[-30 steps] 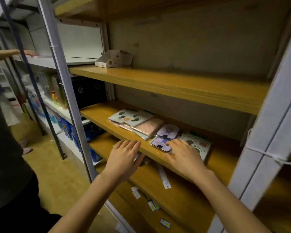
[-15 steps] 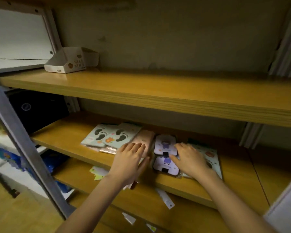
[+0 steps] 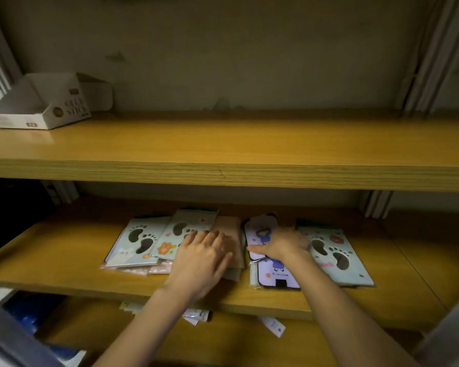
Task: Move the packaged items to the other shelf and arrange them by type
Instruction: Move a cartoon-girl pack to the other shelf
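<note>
Flat packaged items lie on the middle wooden shelf point(image 3: 64, 263). Two pale blue footprint packs point(image 3: 141, 239) overlap at the left, with pink packs point(image 3: 229, 234) beside and beneath them. My left hand point(image 3: 202, 258) rests flat on the pink packs, fingers straight. Two purple cartoon packs point(image 3: 276, 274) lie right of centre. My right hand point(image 3: 281, 245) lies over them, thumb pointing left along the edge of the upper one, fingers curled over its far side. Another footprint pack point(image 3: 337, 255) sits at the right.
The upper wooden shelf point(image 3: 249, 147) holds only a white open cardboard display box point(image 3: 40, 104) at its left end. A lower shelf point(image 3: 236, 340) shows small tags and packets. A grey metal upright point(image 3: 16, 337) crosses the bottom left.
The view has risen and closed in on the shelves. My left hand slid forward onto the pink packs. My right hand settled over the purple packs.
</note>
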A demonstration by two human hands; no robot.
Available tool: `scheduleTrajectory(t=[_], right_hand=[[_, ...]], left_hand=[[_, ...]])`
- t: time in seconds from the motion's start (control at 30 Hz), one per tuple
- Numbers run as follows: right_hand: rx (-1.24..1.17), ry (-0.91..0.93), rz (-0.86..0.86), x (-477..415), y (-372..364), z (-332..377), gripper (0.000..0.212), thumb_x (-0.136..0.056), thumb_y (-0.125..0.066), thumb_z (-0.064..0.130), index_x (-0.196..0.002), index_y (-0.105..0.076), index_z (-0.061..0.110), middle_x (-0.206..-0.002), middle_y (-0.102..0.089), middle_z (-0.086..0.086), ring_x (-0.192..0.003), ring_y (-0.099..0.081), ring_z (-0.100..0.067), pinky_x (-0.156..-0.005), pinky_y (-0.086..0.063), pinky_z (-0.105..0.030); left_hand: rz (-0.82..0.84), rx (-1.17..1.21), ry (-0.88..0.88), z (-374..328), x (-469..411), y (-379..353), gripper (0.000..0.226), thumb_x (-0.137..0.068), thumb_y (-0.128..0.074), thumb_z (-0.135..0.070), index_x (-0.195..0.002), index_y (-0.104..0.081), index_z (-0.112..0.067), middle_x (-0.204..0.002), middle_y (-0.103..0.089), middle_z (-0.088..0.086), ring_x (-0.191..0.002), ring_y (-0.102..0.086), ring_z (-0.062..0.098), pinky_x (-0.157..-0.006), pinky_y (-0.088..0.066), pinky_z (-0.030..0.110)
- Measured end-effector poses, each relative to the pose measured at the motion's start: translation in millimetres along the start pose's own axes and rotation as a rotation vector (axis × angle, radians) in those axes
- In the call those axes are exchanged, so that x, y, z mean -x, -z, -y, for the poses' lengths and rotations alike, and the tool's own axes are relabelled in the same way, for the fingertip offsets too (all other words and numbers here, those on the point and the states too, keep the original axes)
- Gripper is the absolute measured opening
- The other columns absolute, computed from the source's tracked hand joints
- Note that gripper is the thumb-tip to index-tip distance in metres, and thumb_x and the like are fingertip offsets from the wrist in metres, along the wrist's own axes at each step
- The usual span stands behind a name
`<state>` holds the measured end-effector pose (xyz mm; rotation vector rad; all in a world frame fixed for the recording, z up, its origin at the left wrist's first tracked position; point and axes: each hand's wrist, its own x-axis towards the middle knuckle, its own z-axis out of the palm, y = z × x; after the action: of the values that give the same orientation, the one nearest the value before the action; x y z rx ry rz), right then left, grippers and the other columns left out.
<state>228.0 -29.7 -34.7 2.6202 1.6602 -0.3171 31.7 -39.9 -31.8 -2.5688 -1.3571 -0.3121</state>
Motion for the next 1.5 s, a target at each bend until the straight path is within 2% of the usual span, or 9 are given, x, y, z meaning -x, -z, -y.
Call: scheduleTrajectory(t=[0.1, 0.3, 0.43, 0.6, 0.7, 0.8, 1.1, 1.33, 1.5], right_hand=[[-0.106, -0.051, -0.013, -12.1, -7.5, 1.1, 0.1, -0.071, -0.054, 0.075, -0.142, -0.034, 0.008, -0.142, -0.042, -0.011, -0.123, -0.05, -0.028, -0.089, -0.046, -0.033], [-0.411, -0.021, -0.093, -11.9, -2.2, -8.8, 0.044, -0.099, -0.033, 0.032, -0.127, -0.046, 0.001, -0.125, -0.05, -0.018, -0.107, -0.056, -0.032, -0.08, -0.044, -0.032], [-0.689, -0.041, -0.118, 17.7, 0.7, -36.4, 0.028, -0.097, -0.04, 0.03, -0.103, -0.053, 0.006, -0.095, -0.055, -0.014, -0.089, -0.056, -0.029, -0.07, -0.044, -0.034], [-0.903, -0.121, -0.16, 81.1, 7.5, -77.9, 0.029, -0.099, -0.043, 0.027, -0.121, -0.046, 0.008, -0.113, -0.058, -0.011, -0.102, -0.058, -0.026, -0.086, -0.045, -0.038], [-0.996, -0.137, -0.17, 117.6, 7.2, -103.0, 0.026, -0.099, -0.042, 0.028, -0.119, -0.044, 0.012, -0.111, -0.061, -0.006, -0.093, -0.062, -0.016, -0.076, -0.051, -0.03], [-0.984, -0.155, -0.206, 145.7, 3.6, -127.5, 0.016, -0.098, -0.043, 0.027, -0.109, -0.044, 0.016, -0.101, -0.061, -0.004, -0.08, -0.061, -0.007, -0.069, -0.053, -0.024], [-0.958, -0.164, -0.197, 213.3, -5.7, -205.3, 0.012, -0.097, -0.046, 0.023, -0.085, -0.042, 0.023, -0.09, -0.057, 0.001, -0.081, -0.061, -0.009, -0.063, -0.053, -0.02], [-0.991, -0.092, -0.168, 281.2, -18.9, -288.8, 0.004, -0.097, -0.045, 0.016, -0.094, -0.045, 0.019, -0.086, -0.057, 0.008, -0.08, -0.06, -0.004, -0.053, -0.048, -0.01], [-0.989, -0.13, -0.185, 326.0, -18.1, -363.5, 0.013, -0.097, -0.046, 0.02, -0.087, -0.043, 0.028, -0.094, -0.059, 0.004, -0.095, -0.063, -0.015, -0.064, -0.052, -0.019]], left_hand=[[-0.045, -0.008, -0.035, 6.5, 0.9, -0.5, 0.056, -0.086, -0.027, -0.05, -0.111, -0.065, -0.018, -0.101, -0.07, -0.001, -0.093, -0.065, 0.017, -0.084, -0.051, 0.035], [-0.091, -0.03, -0.101, 12.2, 1.5, 3.6, 0.051, -0.085, -0.031, -0.048, -0.104, -0.068, -0.018, -0.09, -0.071, -0.003, -0.084, -0.066, 0.015, -0.079, -0.053, 0.033], [-0.136, -0.013, -0.147, 4.1, -1.9, 7.8, 0.049, -0.086, -0.032, -0.048, -0.101, -0.069, -0.019, -0.088, -0.071, -0.004, -0.081, -0.066, 0.015, -0.075, -0.053, 0.031], [-0.136, 0.073, -0.249, -22.1, -8.2, 10.6, 0.048, -0.088, -0.031, -0.046, -0.104, -0.066, -0.017, -0.095, -0.07, 0.0, -0.085, -0.065, 0.02, -0.077, -0.052, 0.034], [-0.154, 0.084, -0.312, -45.3, -10.2, 12.5, 0.048, -0.087, -0.031, -0.048, -0.106, -0.066, -0.02, -0.097, -0.07, -0.003, -0.086, -0.066, 0.016, -0.076, -0.053, 0.031], [-0.158, 0.123, -0.38, -72.5, -7.7, 17.6, 0.048, -0.086, -0.031, -0.048, -0.104, -0.067, -0.021, -0.096, -0.071, -0.004, -0.085, -0.066, 0.014, -0.077, -0.052, 0.029], [-0.132, 0.196, -0.46, -159.5, 24.5, 36.0, 0.058, -0.092, -0.019, -0.05, -0.103, -0.067, -0.02, -0.095, -0.072, -0.002, -0.086, -0.067, 0.016, -0.074, -0.054, 0.032], [-0.076, 0.192, -0.478, -243.6, 75.9, 55.8, 0.048, -0.088, -0.03, -0.047, -0.101, -0.067, -0.019, -0.094, -0.071, -0.003, -0.083, -0.067, 0.017, -0.071, -0.053, 0.029], [-0.081, 0.24, -0.479, -323.0, 99.4, 63.4, 0.052, -0.089, -0.028, -0.048, -0.104, -0.068, -0.018, -0.098, -0.071, -0.001, -0.088, -0.067, 0.016, -0.074, -0.054, 0.03]])
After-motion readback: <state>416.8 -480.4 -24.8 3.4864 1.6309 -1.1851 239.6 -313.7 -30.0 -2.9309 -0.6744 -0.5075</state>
